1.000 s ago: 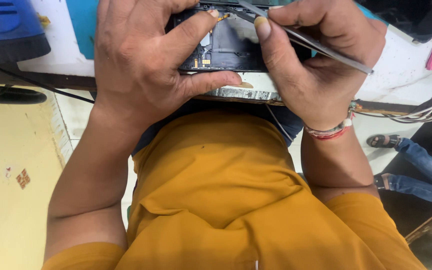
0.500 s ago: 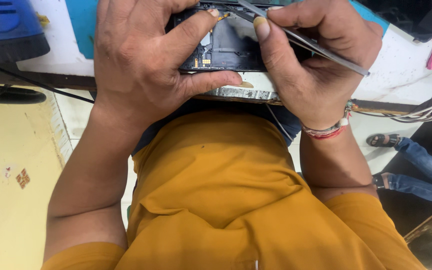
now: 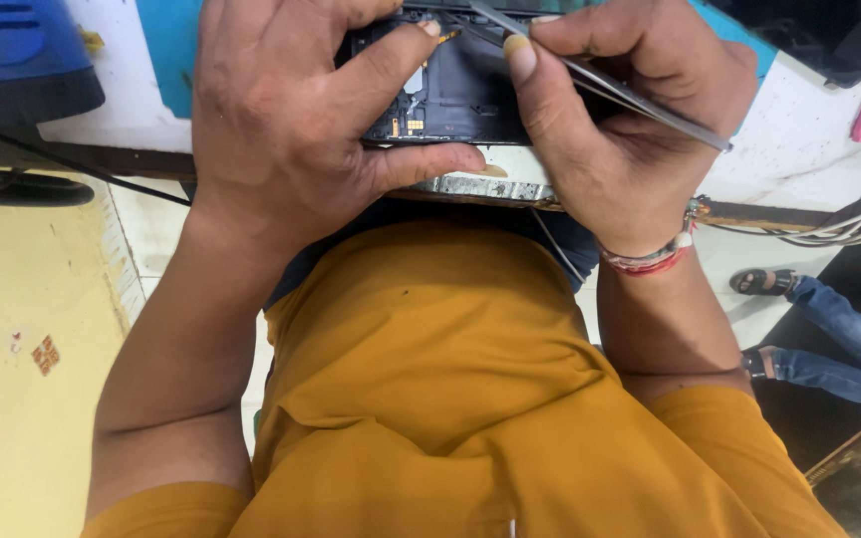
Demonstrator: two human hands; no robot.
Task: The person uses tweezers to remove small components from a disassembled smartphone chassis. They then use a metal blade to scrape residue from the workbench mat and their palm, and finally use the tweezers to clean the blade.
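An opened dark phone [image 3: 460, 95] with its inner board showing lies at the near edge of a white workbench [image 3: 799, 149]. My left hand [image 3: 291, 110] grips the phone's left side, thumb along its near edge and forefinger pressed on its top. My right hand [image 3: 630, 110] pinches thin metal tweezers [image 3: 610, 85], whose tips reach over the phone's far edge near my left forefinger. The phone's right part is hidden under my right hand.
A blue box [image 3: 12, 50] sits at the far left on the bench. Grey cables [image 3: 849, 224] hang off the right edge. Another person's jeans-clad legs and sandalled foot [image 3: 809, 329] are at the right. Yellow floor [image 3: 22, 379] lies at the left.
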